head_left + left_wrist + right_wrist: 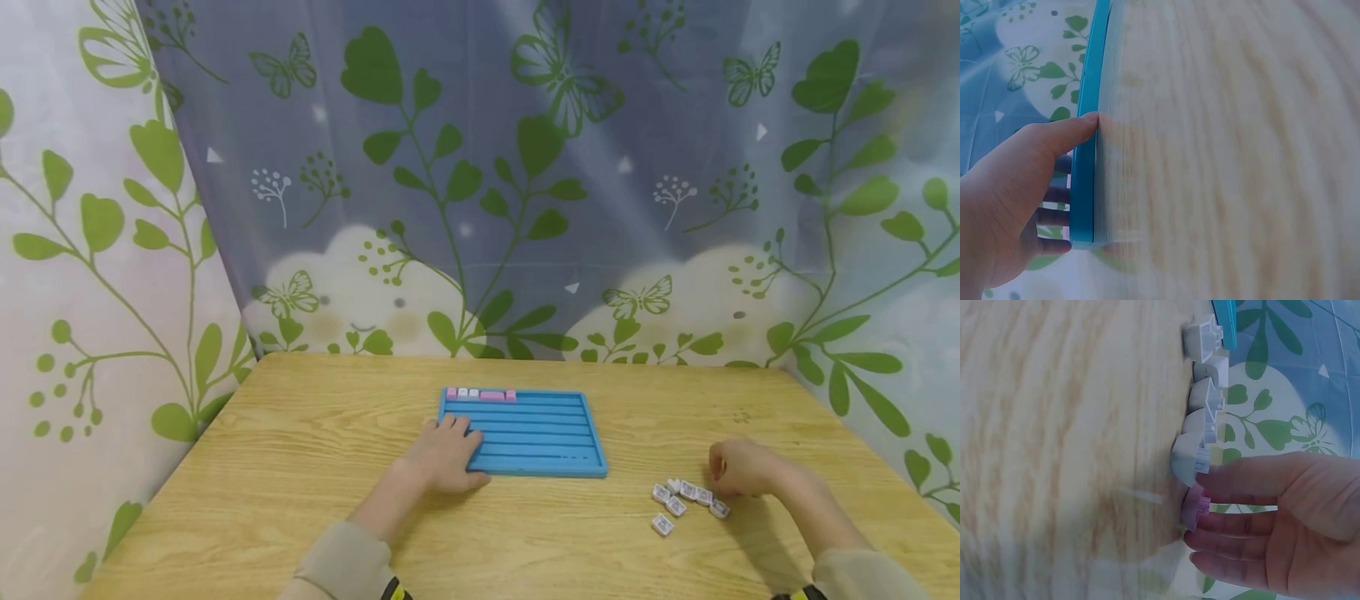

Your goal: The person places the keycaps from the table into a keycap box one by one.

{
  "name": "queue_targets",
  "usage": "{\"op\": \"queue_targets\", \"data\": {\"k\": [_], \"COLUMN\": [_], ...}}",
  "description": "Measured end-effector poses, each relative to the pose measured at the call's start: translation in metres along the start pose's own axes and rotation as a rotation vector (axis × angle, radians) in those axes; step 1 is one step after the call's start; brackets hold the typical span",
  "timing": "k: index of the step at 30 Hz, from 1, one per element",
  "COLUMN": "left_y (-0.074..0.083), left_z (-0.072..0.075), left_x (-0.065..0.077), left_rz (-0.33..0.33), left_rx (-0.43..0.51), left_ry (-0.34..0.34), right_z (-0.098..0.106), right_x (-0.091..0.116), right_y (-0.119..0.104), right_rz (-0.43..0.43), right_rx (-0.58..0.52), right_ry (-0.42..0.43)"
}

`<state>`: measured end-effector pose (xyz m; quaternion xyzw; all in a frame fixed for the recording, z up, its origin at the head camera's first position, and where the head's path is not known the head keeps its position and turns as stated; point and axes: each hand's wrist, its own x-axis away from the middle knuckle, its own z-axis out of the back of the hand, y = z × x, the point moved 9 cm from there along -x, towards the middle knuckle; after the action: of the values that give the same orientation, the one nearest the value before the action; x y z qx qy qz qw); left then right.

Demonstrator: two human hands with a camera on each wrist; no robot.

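A blue ridged tray [536, 433] lies on the table with pink and white keycaps [480, 395] lined up in its far row. My left hand [447, 457] rests over its near left corner, fingers spread on the tray. In the left wrist view the left thumb [1079, 130] touches the front rim. To the right, my right hand [742, 468] is beside a loose group of white keycaps [688, 492]. The right wrist view shows a pink keycap [1192, 509] pinched between thumb and fingers, close over the table. The head view hides that keycap behind the hand.
The wooden table [555, 533] ends at a hanging cloth [495, 208] printed with leaves and butterflies. One white keycap [662, 524] lies nearer to me than the others. White keycaps stand stems up in the right wrist view.
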<state>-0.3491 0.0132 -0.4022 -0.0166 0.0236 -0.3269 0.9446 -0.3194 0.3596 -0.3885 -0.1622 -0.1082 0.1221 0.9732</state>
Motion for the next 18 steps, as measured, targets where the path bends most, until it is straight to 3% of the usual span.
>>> {"op": "queue_targets", "data": {"k": [10,18], "left_y": [0.0005,0.0002], "left_z": [0.0012,0.0009], "left_x": [0.0012,0.0011], "left_rz": [0.001,-0.001], "left_rx": [0.0,-0.003], "left_ry": [0.006,0.004], "right_z": [-0.0009,0.0041], "right_x": [0.002,-0.0008], "right_y": [-0.0009,-0.0039], "right_rz": [-0.013,0.044], "right_rx": [0.015,0.082], "right_ry": [0.033,0.082]}}
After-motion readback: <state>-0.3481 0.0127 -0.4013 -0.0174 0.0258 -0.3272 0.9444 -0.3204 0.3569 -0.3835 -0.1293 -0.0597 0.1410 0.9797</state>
